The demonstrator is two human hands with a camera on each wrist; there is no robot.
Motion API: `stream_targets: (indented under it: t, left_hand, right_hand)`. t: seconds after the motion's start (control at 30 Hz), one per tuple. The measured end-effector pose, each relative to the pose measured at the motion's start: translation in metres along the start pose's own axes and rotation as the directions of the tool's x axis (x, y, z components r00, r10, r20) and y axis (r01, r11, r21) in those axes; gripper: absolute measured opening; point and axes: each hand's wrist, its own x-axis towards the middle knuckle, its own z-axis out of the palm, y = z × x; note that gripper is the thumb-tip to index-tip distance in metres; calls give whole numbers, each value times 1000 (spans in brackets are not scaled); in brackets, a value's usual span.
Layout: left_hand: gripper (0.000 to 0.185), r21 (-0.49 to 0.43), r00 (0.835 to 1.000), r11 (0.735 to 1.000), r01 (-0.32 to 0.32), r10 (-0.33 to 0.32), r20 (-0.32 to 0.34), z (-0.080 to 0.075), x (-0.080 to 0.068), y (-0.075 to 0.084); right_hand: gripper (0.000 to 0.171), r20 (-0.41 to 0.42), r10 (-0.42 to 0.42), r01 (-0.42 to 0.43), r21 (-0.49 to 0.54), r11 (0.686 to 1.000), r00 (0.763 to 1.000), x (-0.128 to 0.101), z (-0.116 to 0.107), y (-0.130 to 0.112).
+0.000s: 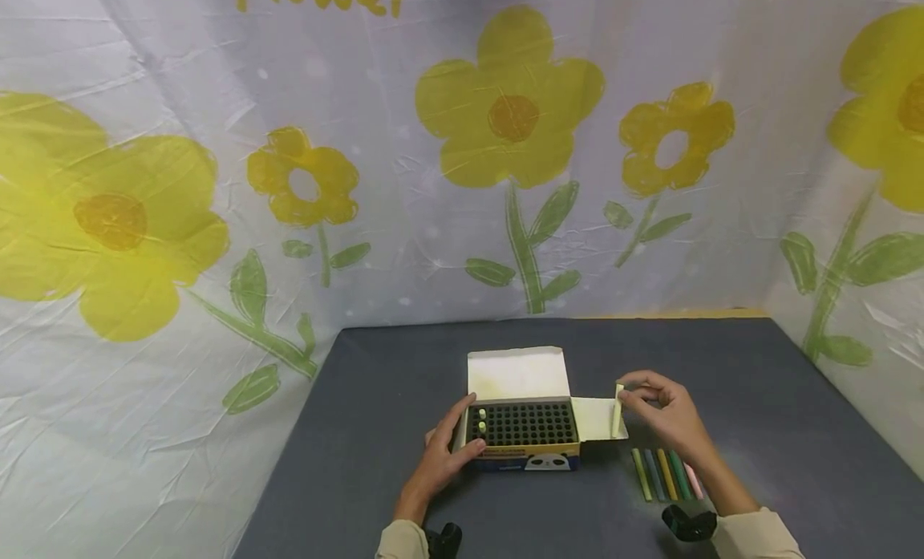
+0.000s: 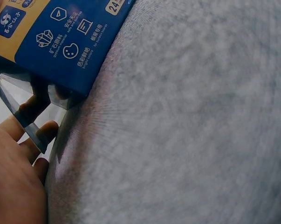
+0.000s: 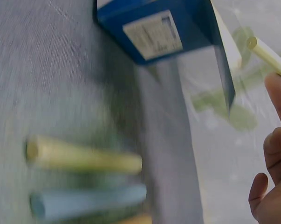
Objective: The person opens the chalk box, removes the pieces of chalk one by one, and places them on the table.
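An open chalk box (image 1: 524,432) with a dark grid of holes sits mid-table; two pale chalks (image 1: 481,419) stand in its left corner. My left hand (image 1: 447,451) rests against the box's left side, fingers loosely curved along it; the left wrist view shows the box's blue and orange side (image 2: 61,42) beside my left hand (image 2: 19,172). My right hand (image 1: 660,411) pinches a pale yellow chalk stick (image 1: 618,410) upright by the box's right flap; its tip (image 3: 266,53) also shows in the right wrist view. Several coloured chalks (image 1: 666,473) lie in a row below that hand.
The grey cloth table (image 1: 758,398) is enclosed by a white backdrop with yellow flowers (image 1: 508,110). The box's lid flap (image 1: 516,373) stands open at the back. A yellow chalk (image 3: 84,156) and a blue chalk (image 3: 86,201) lie close in the right wrist view.
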Motion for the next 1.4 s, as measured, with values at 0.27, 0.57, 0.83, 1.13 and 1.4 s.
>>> stream_targets:
  t: [0.27,0.57,0.83,1.13,1.4]
  left_hand:
    - [75,-8,1000,1000,-11,11,6,-1,0,-2]
    - [75,-12,1000,1000,-7,7,12,-2,3,-2]
    - [75,-12,1000,1000,-2,2,0,-2,2,-1]
    - [74,-17,1000,1000,4,-4,0,-2,1,1]
    - [74,-9,1000,1000,-2,2,7,0,2,-1]
  right_hand:
    - [26,22,81,-79,-81,994,996,-8,-35,16]
    - [39,81,267,-255,-138,957,960,-22,-69,34]
    - [43,123,371,-347,-177,921,921,-37,-91,47]
    - [45,199,457,-414,-225,882,867,-43,-109,60]
    - [38,267,511,-432,-303,850,817,-41,-116,66]
